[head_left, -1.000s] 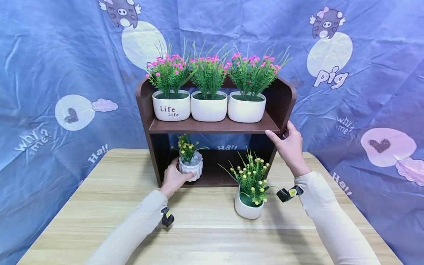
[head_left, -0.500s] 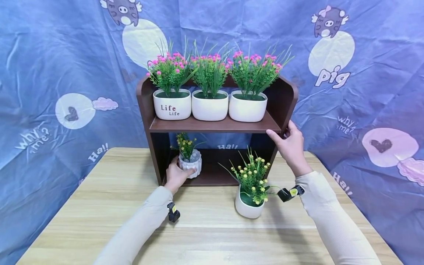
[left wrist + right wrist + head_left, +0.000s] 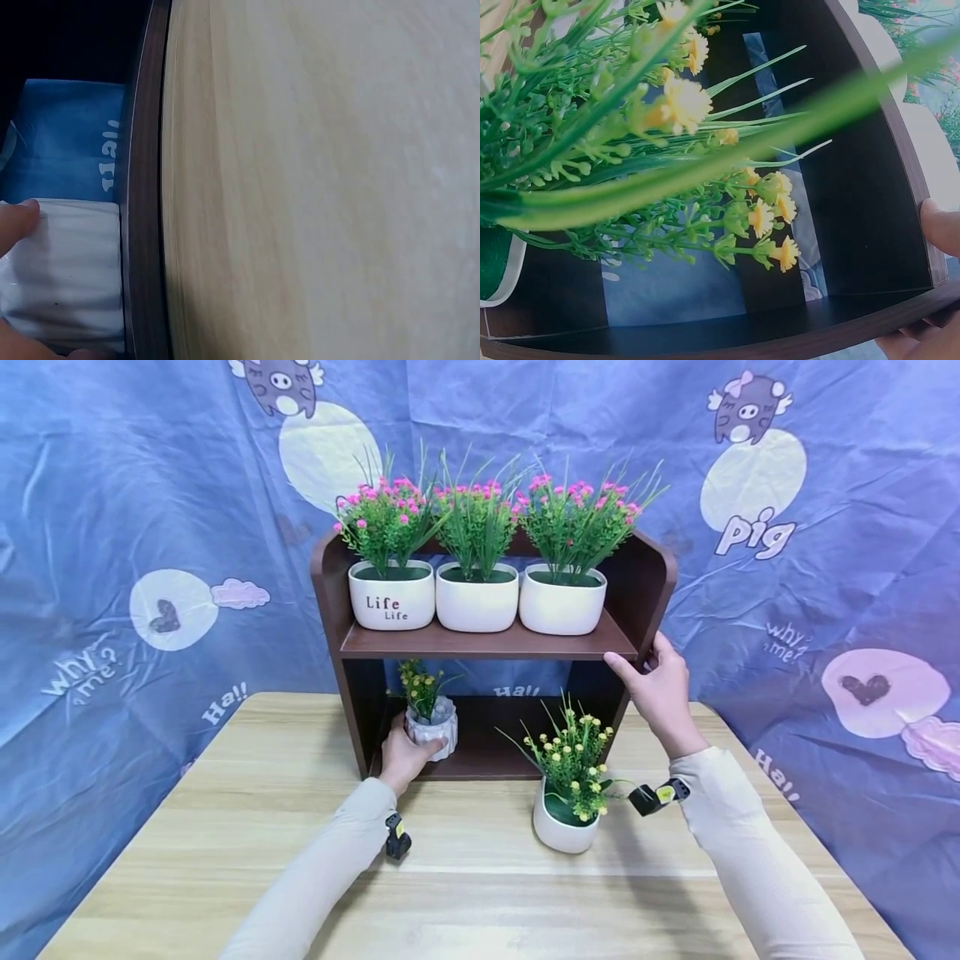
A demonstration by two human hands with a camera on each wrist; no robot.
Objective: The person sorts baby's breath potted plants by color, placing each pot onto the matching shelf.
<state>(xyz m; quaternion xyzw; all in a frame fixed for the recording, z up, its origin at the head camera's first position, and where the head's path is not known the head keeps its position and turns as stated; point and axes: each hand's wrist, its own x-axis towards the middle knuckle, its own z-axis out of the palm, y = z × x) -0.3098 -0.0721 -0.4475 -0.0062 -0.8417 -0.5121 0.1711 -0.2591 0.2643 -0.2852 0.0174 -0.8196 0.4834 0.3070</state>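
A small white ribbed pot [image 3: 442,737] with yellow flowers and grey stones is at the left of the lower compartment of a dark brown two-tier shelf [image 3: 480,647]. My left hand [image 3: 405,756] grips this pot from its left, the thumb across its front. The left wrist view has the pot's white wall [image 3: 71,262] close against the lower board's edge. At the shelf's right upright, my right hand [image 3: 660,693] holds the side panel, thumb on the front edge of the upper board and fingers behind. Part of that hand [image 3: 941,229] shows in the right wrist view.
Three white pots with pink flowers, among them one lettered pot [image 3: 392,602], line the upper board. A white oval pot [image 3: 564,835] with yellow flowers stands on the wooden table [image 3: 465,893], before the shelf's right front. A blue printed cloth [image 3: 180,485] hangs behind.
My left hand has moved slightly deeper into the lower compartment with the ribbed pot, which is more upright now. My right hand keeps its hold on the shelf.
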